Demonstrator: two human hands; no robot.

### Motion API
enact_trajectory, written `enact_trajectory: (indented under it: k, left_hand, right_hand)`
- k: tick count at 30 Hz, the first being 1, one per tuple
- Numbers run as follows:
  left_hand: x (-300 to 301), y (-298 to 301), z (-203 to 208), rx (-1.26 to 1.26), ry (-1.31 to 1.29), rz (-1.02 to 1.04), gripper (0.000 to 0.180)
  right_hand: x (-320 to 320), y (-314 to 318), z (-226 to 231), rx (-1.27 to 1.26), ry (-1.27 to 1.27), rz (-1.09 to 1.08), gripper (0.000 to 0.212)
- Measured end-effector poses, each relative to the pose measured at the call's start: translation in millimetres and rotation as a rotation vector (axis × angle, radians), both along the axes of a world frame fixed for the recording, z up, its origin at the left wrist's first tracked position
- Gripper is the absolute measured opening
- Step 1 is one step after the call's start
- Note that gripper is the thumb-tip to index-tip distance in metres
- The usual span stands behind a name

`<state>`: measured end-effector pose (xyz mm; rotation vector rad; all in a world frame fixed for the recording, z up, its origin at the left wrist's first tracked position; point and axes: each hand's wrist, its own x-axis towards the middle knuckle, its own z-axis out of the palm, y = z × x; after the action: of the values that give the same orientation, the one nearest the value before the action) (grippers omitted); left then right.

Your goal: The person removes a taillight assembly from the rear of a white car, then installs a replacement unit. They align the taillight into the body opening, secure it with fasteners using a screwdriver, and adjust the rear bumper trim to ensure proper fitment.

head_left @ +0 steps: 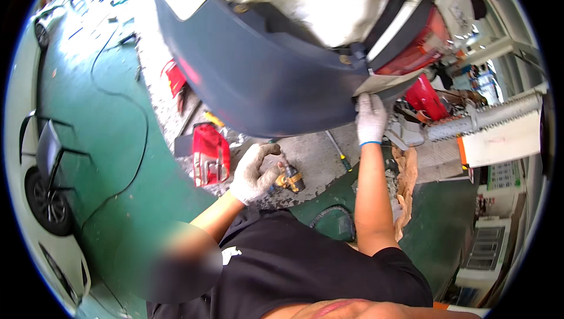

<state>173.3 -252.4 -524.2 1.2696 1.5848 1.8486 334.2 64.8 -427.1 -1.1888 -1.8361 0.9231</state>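
The right hand wears a white glove and grips the edge of a big gray-blue bumper, near its right end. The left hand, in a white glove too, is just below the bumper, with its fingers curved and a gap between them and the thumb. The bumper is ahead of both hands, up against a white car that has a red back light. A yellow and black drill lies just right of the left hand, and a red and clear lamp lies on its left. A screwdriver is on the ground between the hands. Past it all is a shiny green floor with a long black cord. Crumpled brown paper lies on the right. Far left, another pale car is parked.
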Motion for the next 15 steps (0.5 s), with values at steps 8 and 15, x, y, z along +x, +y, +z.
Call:
enact_trajectory:
  k: [8,15]
  left_hand:
    - [1,-79,-84,-0.65,-0.332,-0.061,0.035]
    - [35,-115,-178,-0.745,-0.503,0.184,0.033]
  right_hand:
    - [7,-12,-3,-0.046,0.082,-0.056,0.031]
    - [16,-22,-31,-0.033,0.239,0.099,0.026]
